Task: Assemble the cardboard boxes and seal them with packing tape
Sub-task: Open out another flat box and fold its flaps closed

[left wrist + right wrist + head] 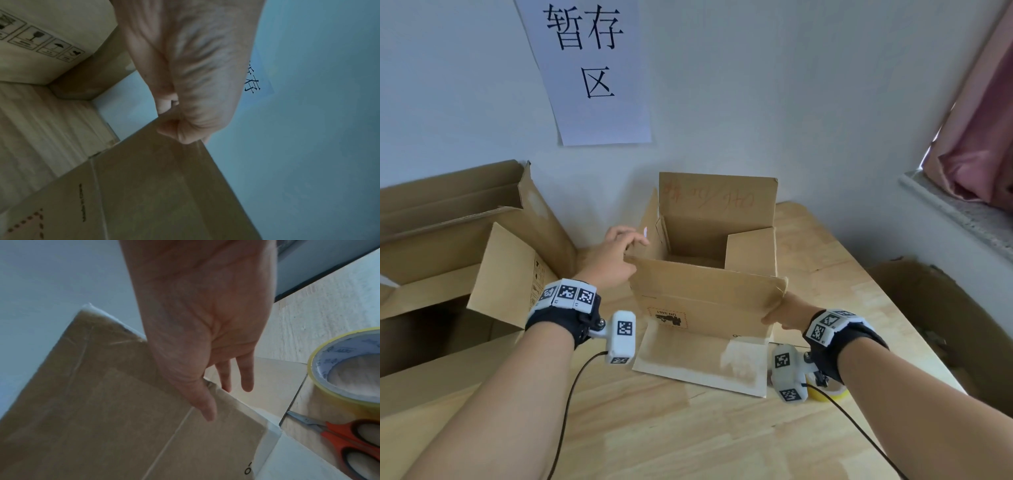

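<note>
Squaring up the open brown cardboard box (709,274) on the pale wooden table (688,428)

Left hand (613,260) is pinching its near-left corner, right hand (787,310) is clasping the right edge, fingers loosely spread; flaps are standing unfolded, the yellow-edged tape roll (347,368) lying unused.

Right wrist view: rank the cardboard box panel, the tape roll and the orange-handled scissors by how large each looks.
1. Cardboard box panel, by far the largest.
2. and 3. Tape roll and orange-handled scissors look alike in size; both are cut off by the frame edge and close to the camera, so I will not rank them.
</note>
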Demonstrator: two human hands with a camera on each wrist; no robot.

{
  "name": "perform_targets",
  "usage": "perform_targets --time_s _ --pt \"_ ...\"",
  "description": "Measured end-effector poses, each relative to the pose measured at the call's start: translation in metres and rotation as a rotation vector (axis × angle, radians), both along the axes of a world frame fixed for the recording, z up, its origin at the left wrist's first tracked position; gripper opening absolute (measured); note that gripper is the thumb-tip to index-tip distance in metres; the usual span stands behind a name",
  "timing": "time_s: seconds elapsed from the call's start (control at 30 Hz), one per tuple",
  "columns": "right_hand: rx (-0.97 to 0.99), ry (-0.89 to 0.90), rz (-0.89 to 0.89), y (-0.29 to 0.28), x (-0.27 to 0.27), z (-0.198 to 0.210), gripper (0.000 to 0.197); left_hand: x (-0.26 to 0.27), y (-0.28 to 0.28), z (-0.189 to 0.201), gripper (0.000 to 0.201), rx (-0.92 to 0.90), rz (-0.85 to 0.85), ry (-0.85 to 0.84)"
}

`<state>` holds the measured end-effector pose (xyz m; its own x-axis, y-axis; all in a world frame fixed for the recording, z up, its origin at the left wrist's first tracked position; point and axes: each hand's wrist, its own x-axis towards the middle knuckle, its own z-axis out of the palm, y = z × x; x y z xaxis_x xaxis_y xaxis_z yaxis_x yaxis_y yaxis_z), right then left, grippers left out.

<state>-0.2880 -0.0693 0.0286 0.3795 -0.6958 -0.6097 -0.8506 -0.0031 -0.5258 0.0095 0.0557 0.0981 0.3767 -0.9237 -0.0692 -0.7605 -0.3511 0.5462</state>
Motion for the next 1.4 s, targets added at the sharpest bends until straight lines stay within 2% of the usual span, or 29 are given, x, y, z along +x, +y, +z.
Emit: perform_targets --time_s 0.1,0.17,0.33,0.4,0.5,0.6,0.63,0.7,0.73,0.83,0.87,0.93,1.0,1.07,1.17,1.27,1.4 --pt "-0.036 0.017 0.045 0.000 0.000 -0.002 0.042 0.007 0.003 -0.003 0.057 -0.052 0.071 0.203" --pt "-0.045 0.029 0.062 0.000 0.000 -0.004 0.051 0.005 0.006 -0.004 0.055 0.000 0.075 0.347" --pt "-0.021 -0.036 0.078 0.003 -0.003 0.000 0.067 0.010 0.002 -0.001 0.061 0.296 -0.066 0.391" --pt "-0.024 -0.046 0.072 0.002 -0.002 0.000 0.063 0.014 0.000 0.006 0.060 0.355 -0.061 0.489" --pt "-0.017 -0.046 0.017 0.001 -0.002 -0.001 0.044 0.020 -0.003 0.011 0.052 0.281 0.068 0.745" --pt "0.042 -0.113 -0.070 0.001 -0.003 0.001 0.043 0.025 -0.002 0.000 0.046 0.233 0.166 0.860" --pt "0.062 -0.143 -0.097 0.001 -0.003 0.002 0.044 0.026 -0.001 -0.006 0.056 0.232 0.195 0.861" --pt "0.083 -0.209 -0.128 0.000 -0.005 0.002 0.045 0.033 0.000 -0.027 0.096 0.248 0.234 0.829" --pt "0.107 -0.247 -0.148 0.000 -0.006 0.003 0.045 0.028 -0.001 -0.034 0.105 0.256 0.241 0.818" --pt "0.173 -0.461 -0.271 -0.004 -0.009 0.005 0.035 0.006 -0.004 -0.044 0.086 0.264 0.251 0.748" --pt "0.142 -0.535 -0.340 -0.008 -0.008 0.006 0.031 0.002 -0.007 -0.050 0.081 0.245 0.277 0.651" --pt "0.049 -0.573 -0.450 -0.019 -0.006 0.001 0.037 -0.006 -0.015 -0.056 0.071 0.192 0.327 0.434" --pt "0.013 -0.533 -0.487 -0.026 -0.005 -0.004 0.042 -0.013 -0.022 -0.059 0.063 0.185 0.355 0.264" --pt "0.005 -0.453 -0.482 -0.030 -0.006 -0.013 0.044 -0.020 -0.024 -0.061 0.061 0.231 0.343 0.167" --pt "-0.082 -0.321 -0.403 -0.030 -0.009 -0.027 0.044 -0.022 -0.016 -0.070 0.067 0.296 0.288 0.101" --pt "-0.133 -0.277 -0.370 -0.024 -0.011 -0.023 0.041 -0.020 -0.007 -0.077 0.070 0.337 0.272 0.062" --pt "-0.180 -0.232 -0.353 -0.022 -0.009 -0.016 0.039 -0.026 -0.010 -0.070 0.056 0.379 0.256 -0.044"
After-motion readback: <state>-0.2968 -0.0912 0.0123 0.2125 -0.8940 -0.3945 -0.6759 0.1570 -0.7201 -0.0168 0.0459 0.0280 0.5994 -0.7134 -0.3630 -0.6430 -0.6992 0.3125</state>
